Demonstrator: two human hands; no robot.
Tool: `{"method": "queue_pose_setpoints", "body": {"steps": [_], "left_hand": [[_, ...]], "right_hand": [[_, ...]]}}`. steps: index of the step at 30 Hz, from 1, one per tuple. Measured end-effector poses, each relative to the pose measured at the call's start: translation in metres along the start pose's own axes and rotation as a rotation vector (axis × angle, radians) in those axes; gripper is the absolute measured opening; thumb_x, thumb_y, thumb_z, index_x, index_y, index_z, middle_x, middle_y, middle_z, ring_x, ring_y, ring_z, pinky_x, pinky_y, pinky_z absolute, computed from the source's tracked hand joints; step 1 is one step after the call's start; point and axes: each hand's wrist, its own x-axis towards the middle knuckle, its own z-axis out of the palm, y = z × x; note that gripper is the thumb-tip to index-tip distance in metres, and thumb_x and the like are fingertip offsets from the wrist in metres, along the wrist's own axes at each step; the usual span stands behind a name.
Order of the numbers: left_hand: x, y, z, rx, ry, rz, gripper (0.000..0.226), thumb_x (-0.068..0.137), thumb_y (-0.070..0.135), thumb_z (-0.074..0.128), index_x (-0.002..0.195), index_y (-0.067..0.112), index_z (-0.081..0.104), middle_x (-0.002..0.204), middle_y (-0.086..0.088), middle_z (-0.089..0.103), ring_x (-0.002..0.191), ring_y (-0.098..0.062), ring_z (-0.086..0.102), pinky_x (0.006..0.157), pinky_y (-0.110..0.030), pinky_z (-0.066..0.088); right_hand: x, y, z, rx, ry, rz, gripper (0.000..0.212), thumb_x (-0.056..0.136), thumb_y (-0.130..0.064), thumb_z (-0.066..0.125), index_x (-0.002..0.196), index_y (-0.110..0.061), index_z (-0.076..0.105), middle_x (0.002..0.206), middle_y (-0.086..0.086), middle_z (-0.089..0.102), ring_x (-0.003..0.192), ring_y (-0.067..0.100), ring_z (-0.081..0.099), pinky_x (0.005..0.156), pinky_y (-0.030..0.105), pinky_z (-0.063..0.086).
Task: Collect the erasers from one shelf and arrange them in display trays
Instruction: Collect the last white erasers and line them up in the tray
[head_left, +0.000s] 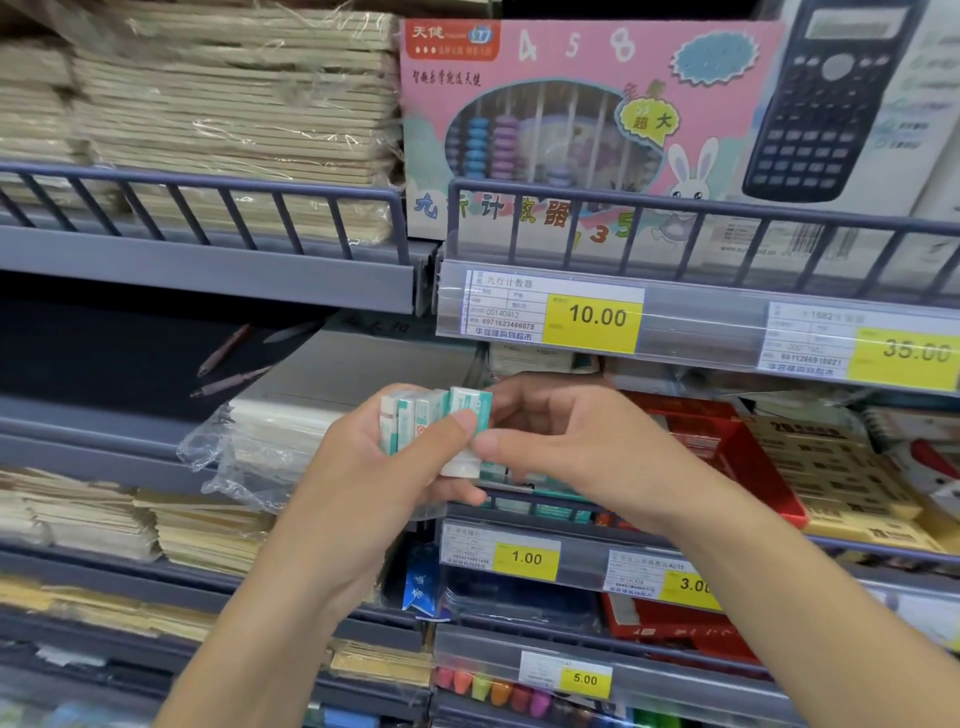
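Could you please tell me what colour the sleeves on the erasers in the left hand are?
Teal and white sleeves on the erasers, white rubber at the ends; head view.

Both forearms bare all the way up, no sleeves showing. Left hand and right hand bare too, short nails.

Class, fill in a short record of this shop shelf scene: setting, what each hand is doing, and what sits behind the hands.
setting: stationery shelves with price tags
left hand: holds a row of erasers
right hand: pinches the end eraser of that row
behind hands: red tray on the shelf
shelf above: pink abacus box
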Motion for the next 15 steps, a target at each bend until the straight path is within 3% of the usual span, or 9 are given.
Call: {"method": "queue_pose_setpoints", "body": {"steps": [4,7,9,11,13,15], "left_hand": [[0.000,0.001,-0.001,0.091,-0.004,0.025,0.034,0.073,0.048,0.079,0.097,0.024,0.076,0.088,-0.009,0.076,0.061,-0.014,0.063,0.064,-0.024,0.059],[0.000,0.001,-0.005,0.146,0.022,0.065,0.033,0.072,0.050,0.079,0.094,0.025,0.074,0.079,-0.008,0.069,0.060,-0.013,0.059,0.060,-0.022,0.056],[0.000,0.001,-0.004,0.144,0.023,0.088,0.030,0.073,0.047,0.079,0.093,0.025,0.074,0.076,-0.007,0.068,0.058,-0.013,0.057,0.057,-0.022,0.053],[0.000,0.000,-0.002,0.146,0.029,0.107,0.022,0.078,0.040,0.079,0.093,0.024,0.075,0.074,-0.009,0.068,0.056,-0.015,0.056,0.056,-0.025,0.052],[0.001,-0.001,0.000,0.114,0.068,0.118,0.009,0.086,0.028,0.079,0.092,0.022,0.075,0.075,-0.012,0.071,0.054,-0.018,0.057,0.054,-0.025,0.052],[0.002,-0.003,0.002,0.039,0.106,0.094,0.005,0.090,0.019,0.077,0.094,0.016,0.076,0.079,-0.017,0.074,0.059,-0.020,0.063,0.053,-0.024,0.055]], "right_hand": [[-0.001,0.000,0.007,-0.007,0.069,-0.046,0.018,0.093,-0.015,0.070,0.110,-0.009,0.069,0.102,0.009,0.074,0.078,0.015,0.068,0.080,0.033,0.057],[-0.006,-0.002,0.002,-0.039,0.037,-0.077,0.022,0.098,-0.013,0.064,0.120,-0.013,0.068,0.102,0.011,0.073,0.077,0.024,0.069,0.085,0.045,0.058],[-0.008,-0.002,0.000,-0.151,0.000,-0.111,0.029,0.099,-0.016,0.062,0.127,-0.023,0.067,0.093,-0.002,0.072,0.074,0.017,0.062,0.077,0.038,0.056],[-0.007,0.001,0.002,-0.151,0.022,-0.130,0.035,0.097,-0.015,0.065,0.130,-0.025,0.064,0.089,-0.003,0.066,0.074,0.010,0.056,0.071,0.029,0.050],[-0.009,0.003,0.005,-0.040,0.113,-0.117,0.035,0.091,-0.016,0.072,0.124,-0.024,0.064,0.091,-0.006,0.064,0.075,0.011,0.057,0.072,0.031,0.052],[-0.013,0.005,0.009,-0.114,0.196,-0.167,0.035,0.084,-0.027,0.078,0.116,-0.030,0.064,0.093,-0.011,0.066,0.077,0.011,0.061,0.071,0.037,0.056]]}}
